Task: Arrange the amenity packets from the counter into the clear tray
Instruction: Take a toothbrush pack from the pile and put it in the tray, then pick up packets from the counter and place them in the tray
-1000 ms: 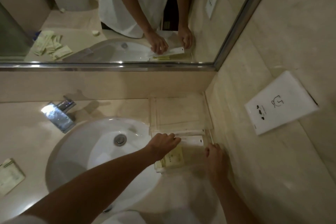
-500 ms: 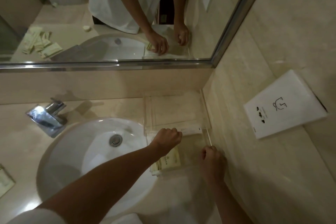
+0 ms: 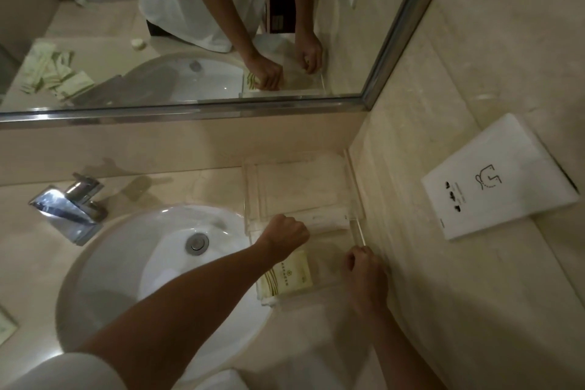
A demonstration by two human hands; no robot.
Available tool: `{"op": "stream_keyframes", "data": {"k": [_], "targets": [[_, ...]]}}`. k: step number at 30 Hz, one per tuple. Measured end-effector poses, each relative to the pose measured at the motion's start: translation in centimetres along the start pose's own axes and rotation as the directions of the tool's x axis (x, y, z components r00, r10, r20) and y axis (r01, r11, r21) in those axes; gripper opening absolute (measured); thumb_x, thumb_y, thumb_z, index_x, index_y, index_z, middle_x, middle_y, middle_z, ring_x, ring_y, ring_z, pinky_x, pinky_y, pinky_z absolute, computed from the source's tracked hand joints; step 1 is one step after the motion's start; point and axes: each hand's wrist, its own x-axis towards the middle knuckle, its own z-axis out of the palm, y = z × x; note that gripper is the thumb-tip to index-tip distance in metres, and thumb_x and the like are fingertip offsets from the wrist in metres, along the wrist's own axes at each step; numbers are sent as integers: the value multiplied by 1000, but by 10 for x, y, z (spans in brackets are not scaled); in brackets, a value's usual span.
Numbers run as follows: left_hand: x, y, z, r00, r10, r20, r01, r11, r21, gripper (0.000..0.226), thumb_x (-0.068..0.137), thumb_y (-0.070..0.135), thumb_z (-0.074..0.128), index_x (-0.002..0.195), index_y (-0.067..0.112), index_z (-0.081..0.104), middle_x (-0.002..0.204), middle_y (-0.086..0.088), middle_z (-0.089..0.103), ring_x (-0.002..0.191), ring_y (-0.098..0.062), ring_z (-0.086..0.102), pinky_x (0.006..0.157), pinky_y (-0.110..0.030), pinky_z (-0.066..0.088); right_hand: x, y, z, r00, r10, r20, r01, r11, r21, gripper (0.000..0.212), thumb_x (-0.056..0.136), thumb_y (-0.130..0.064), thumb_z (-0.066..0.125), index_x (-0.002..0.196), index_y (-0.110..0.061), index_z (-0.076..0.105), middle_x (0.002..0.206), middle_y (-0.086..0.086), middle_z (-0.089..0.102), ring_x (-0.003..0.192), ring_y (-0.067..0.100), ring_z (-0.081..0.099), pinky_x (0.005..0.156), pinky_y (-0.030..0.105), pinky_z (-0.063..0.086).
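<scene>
Tray: a clear tray [image 3: 354,187] with low see-through walls sits on the tabletop [image 3: 190,187] in the corner, between the sink [image 3: 152,263] and the side wall, its far end close under the mirror [image 3: 221,25].
White packet: a long white packet [image 3: 329,219] lies flat in the tray, its long axis running left to right across the tray's width, its right end close to the tray's right wall.
Cream packets: a small stack of cream packets [image 3: 292,275] with green print and curved stripes lies in the near left part of the tray; the long axis runs from near to far, tilted slightly right at the far end.
Left hand: the left hand [image 3: 286,233] is curled into a fist at the white packet's left end, above the far end of the cream stack; I cannot tell whether it holds anything.
Right hand: the right hand [image 3: 364,275] has its fingers curled at the tray's near right corner, by the wall; whether they grip the rim is not clear.
Other packets: one more packet [image 3: 4,326] lies at the far left edge of the tabletop, well apart from the tray.
Tap: a chrome tap [image 3: 69,206] stands behind the sink.
</scene>
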Motion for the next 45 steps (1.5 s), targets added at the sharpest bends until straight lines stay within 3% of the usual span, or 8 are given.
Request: {"op": "stream_keyframes", "data": {"k": [6, 10, 18, 22, 26, 35, 40, 45], "targets": [[-10, -5, -2, 998, -60, -4, 60, 998, -7, 12, 90, 0, 54, 93, 9, 61, 88, -6, 69, 81, -23, 67, 64, -31, 41, 2, -9, -6, 998, -41, 47, 38, 997, 61, 11, 81, -13, 54, 71, -14, 58, 84, 6, 59, 78, 32, 60, 62, 34, 42], [-32, -19, 5, 973, -228, -28, 220, 962, -163, 15, 95, 12, 45, 92, 8, 59, 84, -7, 66, 68, -22, 58, 64, -33, 41, 6, -23, -13, 988, -121, 92, 117, 992, 47, 11, 81, -12, 53, 72, -18, 53, 77, 0, 50, 77, 29, 60, 60, 29, 36], [-118, -60, 28, 890, -454, -49, 423, 861, -281, 17, 90, 14, 42, 89, 10, 58, 89, -10, 68, 72, -28, 61, 70, -33, 40, 2, -90, -16, 935, -307, 177, 323, 944, -71, 14, 88, -16, 46, 87, -16, 60, 91, 7, 65, 86, 27, 63, 64, 27, 40], [-170, -74, 46, 836, -548, -30, 511, 798, -319, 19, 87, 13, 43, 94, 9, 60, 93, -13, 69, 82, -31, 64, 76, -34, 42, -20, -131, -11, 888, -400, 226, 426, 901, -81, 16, 90, -15, 46, 91, -12, 62, 92, 8, 64, 80, 25, 59, 65, 27, 40], [-230, -84, 64, 808, -589, -31, 543, 763, -350, 17, 91, 15, 43, 96, 9, 59, 94, -12, 69, 84, -33, 64, 72, -33, 39, -51, -178, 3, 847, -449, 282, 484, 873, -63, 14, 86, -18, 51, 94, -16, 62, 98, 7, 65, 92, 29, 63, 74, 31, 46], [-368, -114, 131, 677, -733, 63, 688, 601, -407, 21, 88, 20, 43, 100, 7, 55, 95, -16, 67, 84, -36, 64, 70, -35, 47, -139, -283, 51, 704, -613, 360, 671, 739, -54, 13, 91, -18, 49, 96, -13, 60, 96, 7, 64, 87, 27, 62, 68, 28, 41], [-442, -128, 172, 590, -799, 117, 754, 494, -433, 22, 89, 21, 44, 107, 10, 49, 97, -15, 66, 85, -35, 64, 65, -35, 41, -196, -343, 88, 595, -698, 398, 774, 631, -50, 13, 90, -22, 51, 95, -16, 62, 92, 4, 66, 87, 26, 63, 70, 29, 43], [-504, -145, 215, 497, -848, 184, 805, 372, -463, 27, 88, 24, 47, 112, 11, 49, 96, -12, 66, 83, -32, 63, 62, -34, 42, -247, -394, 123, 539, -699, 471, 790, 613, 6, 13, 90, -19, 48, 93, -14, 59, 93, 8, 62, 85, 28, 61, 69, 32, 44]]}}
